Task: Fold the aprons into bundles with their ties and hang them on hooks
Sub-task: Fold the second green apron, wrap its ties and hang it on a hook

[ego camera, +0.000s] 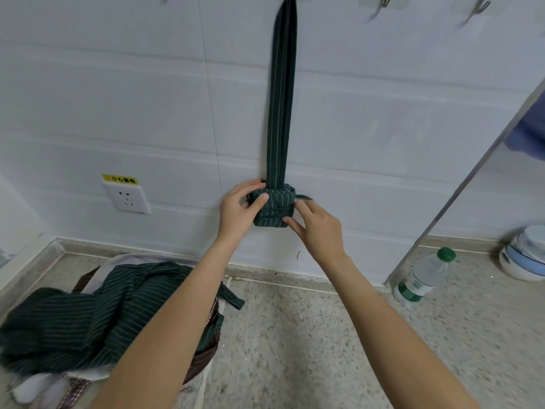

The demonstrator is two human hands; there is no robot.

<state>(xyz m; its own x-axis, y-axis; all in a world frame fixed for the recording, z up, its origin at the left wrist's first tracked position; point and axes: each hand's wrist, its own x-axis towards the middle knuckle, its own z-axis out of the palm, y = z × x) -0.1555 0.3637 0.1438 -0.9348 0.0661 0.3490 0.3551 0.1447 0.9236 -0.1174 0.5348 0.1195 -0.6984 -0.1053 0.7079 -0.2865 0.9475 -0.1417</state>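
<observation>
A dark green striped apron bundle (275,208) hangs against the white tiled wall by its long strap (280,98), which runs up to a hook at the top edge. My left hand (240,212) grips the bundle's left side, thumb across its front. My right hand (317,228) touches the bundle's right side and lower corner with its fingertips; a short tie end (305,197) sticks out just above them. A loose pile of green striped aprons (79,317) lies on the counter at lower left, partly hidden by my left forearm.
Two more metal hooks (383,2) (479,8) are on the wall at top right. A wall socket (126,199) with a yellow label sits left of the bundle. A green-capped plastic bottle (421,280) and stacked bowls (523,256) stand on the speckled counter (295,349) at right.
</observation>
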